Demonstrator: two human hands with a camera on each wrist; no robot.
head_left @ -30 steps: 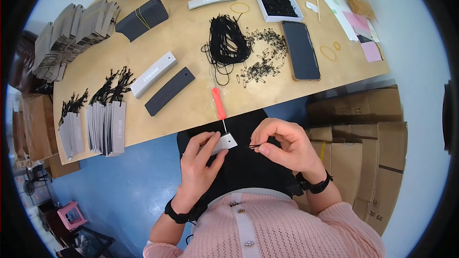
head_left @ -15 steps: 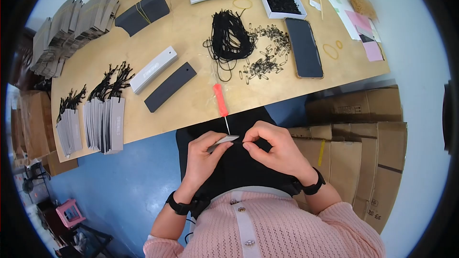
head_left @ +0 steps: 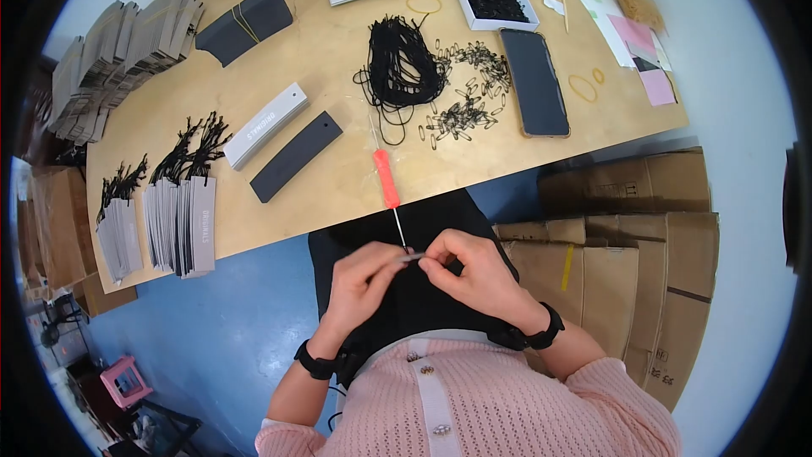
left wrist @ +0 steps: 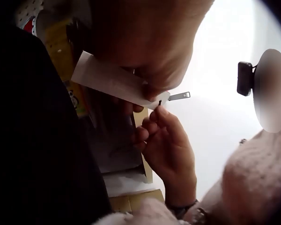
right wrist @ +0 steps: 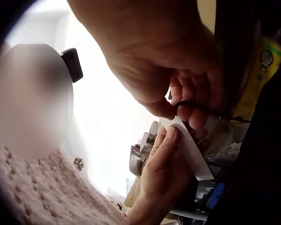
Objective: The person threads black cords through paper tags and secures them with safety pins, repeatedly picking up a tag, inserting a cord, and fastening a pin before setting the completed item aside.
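Observation:
Over the lap, my left hand (head_left: 359,283) grips a pale, narrow hang tag (left wrist: 110,80) between thumb and fingers. The tag is nearly edge-on in the head view; the left wrist view shows its broad face and a small hole near one end. My right hand (head_left: 474,267) meets the tag's holed end, pinching a thin black cord (right wrist: 206,108) between thumb and forefinger. A tail of the cord trails away from those fingers in the right wrist view. Just beyond the hands, a red-handled tool (head_left: 385,179) with a thin metal shaft lies over the table edge, shaft pointing at them.
On the table (head_left: 296,211) lie a black cord bundle (head_left: 402,63), scattered small clips (head_left: 465,114), a phone (head_left: 537,83) and a white box (head_left: 496,4) of black pieces. Corded tags (head_left: 179,224) lie at the left front. Cardboard boxes (head_left: 609,279) lean at the right.
My right hand has moved left with the cord, from apart to the tag's end. In my left hand the tag has turned from face-up to nearly edge-on.

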